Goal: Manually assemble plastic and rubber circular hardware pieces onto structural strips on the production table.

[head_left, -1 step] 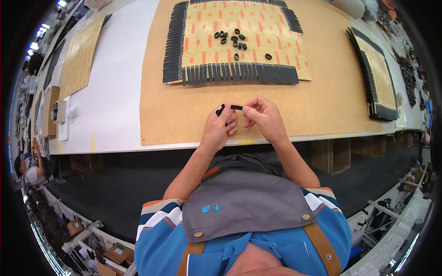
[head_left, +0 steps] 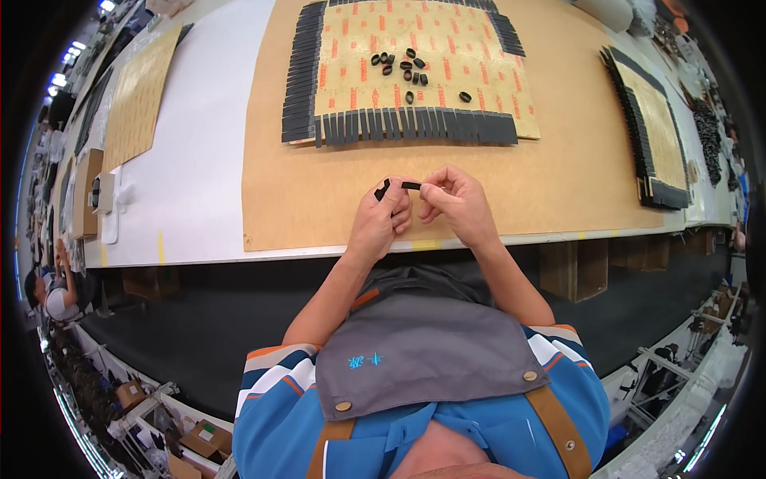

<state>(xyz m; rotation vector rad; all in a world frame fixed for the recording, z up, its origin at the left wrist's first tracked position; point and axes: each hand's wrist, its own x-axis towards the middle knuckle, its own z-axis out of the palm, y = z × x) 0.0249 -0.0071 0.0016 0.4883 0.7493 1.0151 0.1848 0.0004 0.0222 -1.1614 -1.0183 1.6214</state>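
My left hand is closed, with a small black piece gripped between thumb and fingers; its full shape is hidden by them. In a pinch, my right hand holds one end of a short flat black strip, whose other end reaches to my left thumb. Whether the strip and the black piece are joined, I cannot tell. Both hands are above the near part of the brown sheet. Beyond them lies a yellowish backing sheet with red print, edged by rows of dark strips. Several small black rings are scattered on it.
Brown paper covers the middle of the white table. To the right lies another strip-edged sheet; a yellowish sheet and a cardboard box are at left. Open boxes sit under the table. Another person is at far left.
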